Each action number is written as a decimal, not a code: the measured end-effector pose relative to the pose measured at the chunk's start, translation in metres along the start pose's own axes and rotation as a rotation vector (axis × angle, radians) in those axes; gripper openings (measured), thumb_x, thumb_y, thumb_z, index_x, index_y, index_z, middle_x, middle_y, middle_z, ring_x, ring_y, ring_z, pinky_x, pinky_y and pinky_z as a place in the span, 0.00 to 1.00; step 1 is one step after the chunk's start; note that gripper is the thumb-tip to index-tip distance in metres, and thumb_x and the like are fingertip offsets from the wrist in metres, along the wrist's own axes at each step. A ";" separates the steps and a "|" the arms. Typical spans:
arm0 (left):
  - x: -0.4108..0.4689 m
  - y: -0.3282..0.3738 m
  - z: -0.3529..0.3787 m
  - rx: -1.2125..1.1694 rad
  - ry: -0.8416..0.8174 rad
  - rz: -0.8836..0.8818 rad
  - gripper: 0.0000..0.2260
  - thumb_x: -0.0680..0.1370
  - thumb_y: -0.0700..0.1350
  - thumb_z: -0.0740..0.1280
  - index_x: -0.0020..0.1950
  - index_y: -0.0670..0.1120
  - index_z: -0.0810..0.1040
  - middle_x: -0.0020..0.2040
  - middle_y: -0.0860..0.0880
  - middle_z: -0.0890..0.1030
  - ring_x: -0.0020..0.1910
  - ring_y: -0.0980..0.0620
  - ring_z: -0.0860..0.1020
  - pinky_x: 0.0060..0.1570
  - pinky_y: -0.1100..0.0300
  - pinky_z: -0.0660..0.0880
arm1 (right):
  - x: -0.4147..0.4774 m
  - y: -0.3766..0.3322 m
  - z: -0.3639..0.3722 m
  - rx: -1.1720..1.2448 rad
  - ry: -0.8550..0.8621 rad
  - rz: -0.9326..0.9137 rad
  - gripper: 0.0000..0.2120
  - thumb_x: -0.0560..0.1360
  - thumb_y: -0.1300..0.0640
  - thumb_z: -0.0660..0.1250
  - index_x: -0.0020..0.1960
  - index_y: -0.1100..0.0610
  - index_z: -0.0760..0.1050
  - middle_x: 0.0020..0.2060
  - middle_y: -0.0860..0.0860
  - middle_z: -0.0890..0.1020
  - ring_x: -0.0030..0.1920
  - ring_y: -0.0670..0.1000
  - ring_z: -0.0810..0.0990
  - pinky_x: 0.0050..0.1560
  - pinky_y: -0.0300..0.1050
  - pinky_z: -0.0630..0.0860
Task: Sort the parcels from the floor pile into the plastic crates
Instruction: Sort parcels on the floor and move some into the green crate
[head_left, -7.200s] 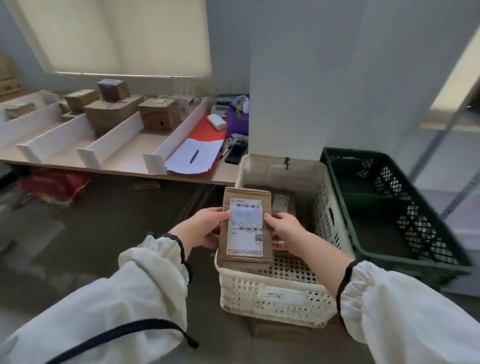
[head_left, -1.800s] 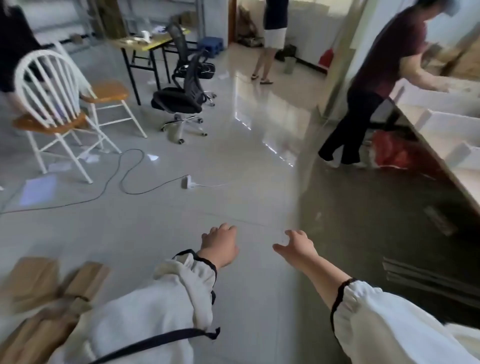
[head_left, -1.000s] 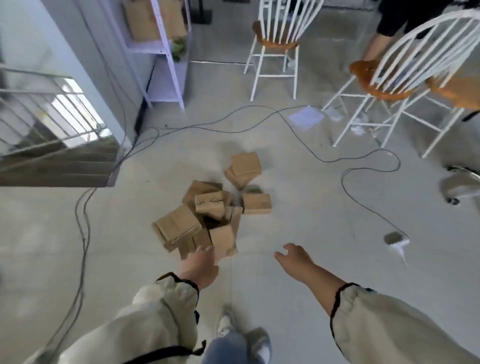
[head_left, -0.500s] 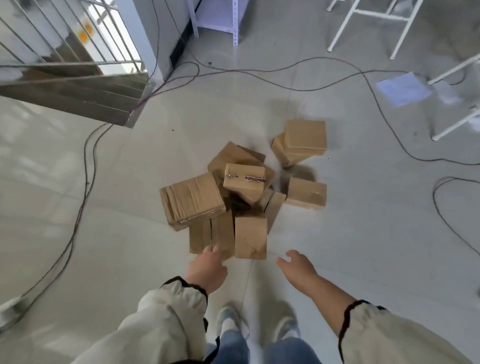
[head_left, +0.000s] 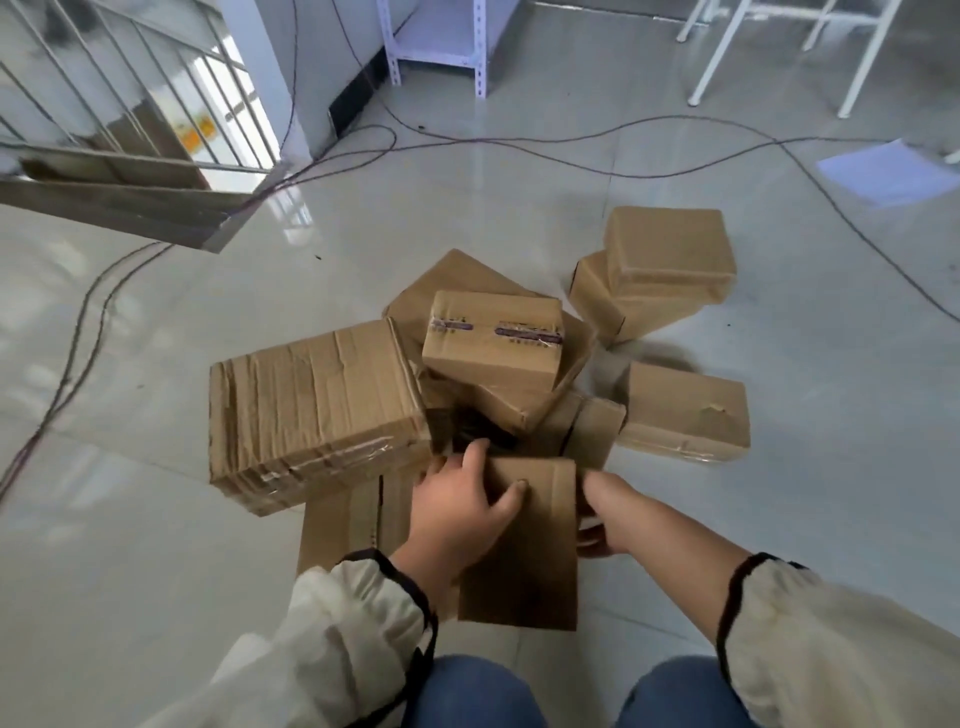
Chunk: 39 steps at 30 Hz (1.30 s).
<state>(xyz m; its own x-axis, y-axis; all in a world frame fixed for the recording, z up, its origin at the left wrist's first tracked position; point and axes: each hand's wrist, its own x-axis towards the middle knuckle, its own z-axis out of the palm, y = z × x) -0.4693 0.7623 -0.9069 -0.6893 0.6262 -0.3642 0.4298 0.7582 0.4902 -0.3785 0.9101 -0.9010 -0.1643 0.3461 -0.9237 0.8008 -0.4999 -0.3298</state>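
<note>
A pile of several brown cardboard parcels lies on the glossy floor. Nearest to me is a flat brown parcel (head_left: 530, 551). My left hand (head_left: 457, 514) lies over its top left edge with the fingers curled onto it. My right hand (head_left: 602, 519) grips its right side, fingers hidden beneath. A big crumpled parcel (head_left: 311, 410) sits to the left, and a taped parcel (head_left: 493, 340) rests on top of the pile. Two stacked parcels (head_left: 665, 270) and a single one (head_left: 685, 410) lie to the right. No crates are in view.
Dark cables (head_left: 519, 145) snake across the floor behind the pile and along the left. A stair railing (head_left: 130, 114) is at the upper left, a white metal shelf (head_left: 441, 31) at the top, white chair legs (head_left: 779, 47) and a paper sheet (head_left: 883, 174) at the upper right.
I have crouched closer to the pile. Both hands, free half a second ago, have reached forward and taken hold of the nearest flat parcel.
</note>
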 end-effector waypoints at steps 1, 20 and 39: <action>-0.002 0.002 0.001 -0.023 0.024 0.005 0.31 0.74 0.66 0.59 0.72 0.55 0.58 0.63 0.51 0.74 0.61 0.49 0.74 0.60 0.50 0.74 | 0.000 0.000 0.004 0.017 0.015 0.007 0.14 0.80 0.52 0.56 0.48 0.61 0.73 0.43 0.60 0.77 0.43 0.60 0.77 0.42 0.51 0.76; -0.041 0.063 -0.029 -0.906 -0.020 0.110 0.17 0.76 0.39 0.68 0.60 0.55 0.73 0.50 0.50 0.78 0.51 0.56 0.78 0.50 0.62 0.79 | -0.054 0.012 -0.061 0.348 0.366 -0.774 0.13 0.78 0.60 0.59 0.40 0.50 0.77 0.41 0.48 0.80 0.48 0.54 0.78 0.48 0.50 0.73; -0.008 0.060 0.009 -0.949 -0.319 -0.216 0.17 0.77 0.41 0.68 0.63 0.53 0.69 0.49 0.56 0.80 0.46 0.57 0.81 0.39 0.64 0.78 | -0.014 0.029 -0.070 0.168 -0.178 -0.452 0.20 0.82 0.53 0.55 0.73 0.44 0.61 0.54 0.44 0.80 0.55 0.48 0.78 0.56 0.49 0.74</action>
<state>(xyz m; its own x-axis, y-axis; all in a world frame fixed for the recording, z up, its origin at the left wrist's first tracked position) -0.4327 0.8050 -0.8818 -0.4505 0.6172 -0.6451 -0.4195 0.4915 0.7632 -0.3129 0.9464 -0.8844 -0.5797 0.4238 -0.6959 0.5260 -0.4577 -0.7169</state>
